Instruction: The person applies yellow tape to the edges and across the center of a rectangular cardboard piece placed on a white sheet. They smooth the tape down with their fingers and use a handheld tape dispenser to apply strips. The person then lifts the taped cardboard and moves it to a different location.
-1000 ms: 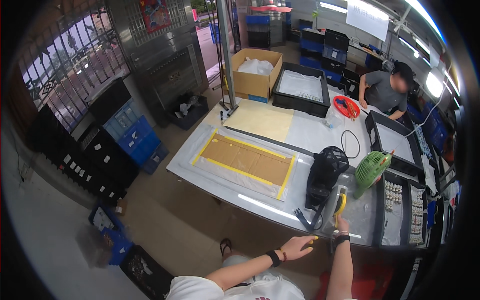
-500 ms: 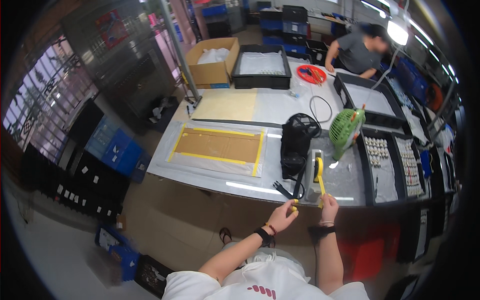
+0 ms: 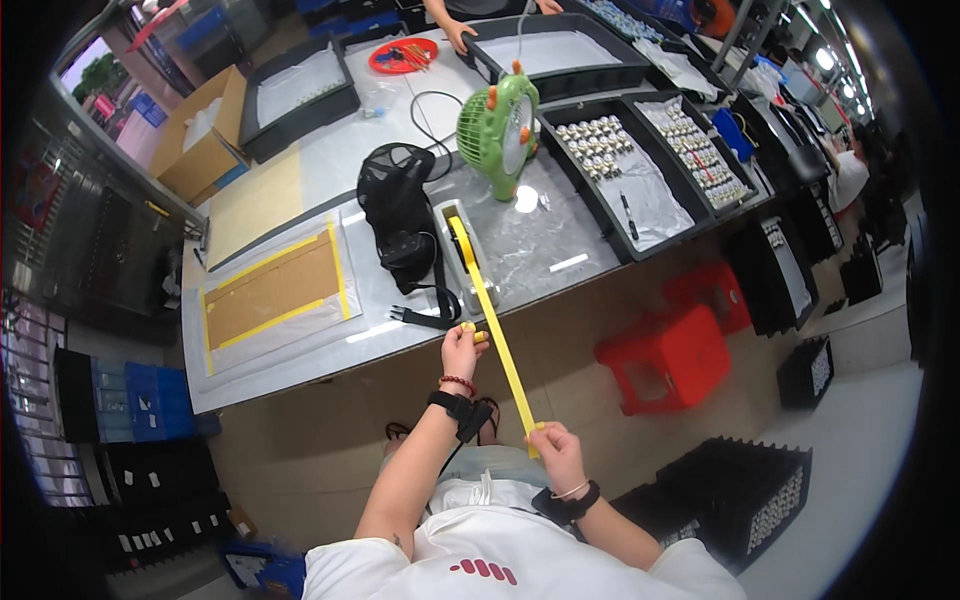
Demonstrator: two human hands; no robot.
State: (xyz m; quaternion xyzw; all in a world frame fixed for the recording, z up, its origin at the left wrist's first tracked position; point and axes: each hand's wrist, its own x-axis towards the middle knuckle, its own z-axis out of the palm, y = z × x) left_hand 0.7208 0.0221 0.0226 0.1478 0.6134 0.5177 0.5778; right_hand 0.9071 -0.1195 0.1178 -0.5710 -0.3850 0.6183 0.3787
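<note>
Yellow tape strip (image 3: 503,361), stretched straight from dispenser (image 3: 474,303).

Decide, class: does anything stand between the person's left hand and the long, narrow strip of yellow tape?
Nothing visible stands between them: the left hand is just left of the long, narrow strip of yellow tape, though whether they touch is unclear. The right hand pinches the strip's free end.

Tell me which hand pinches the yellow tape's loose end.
Your right hand pinches the end of the yellow tape; your left hand is nearer the dispenser.
</note>
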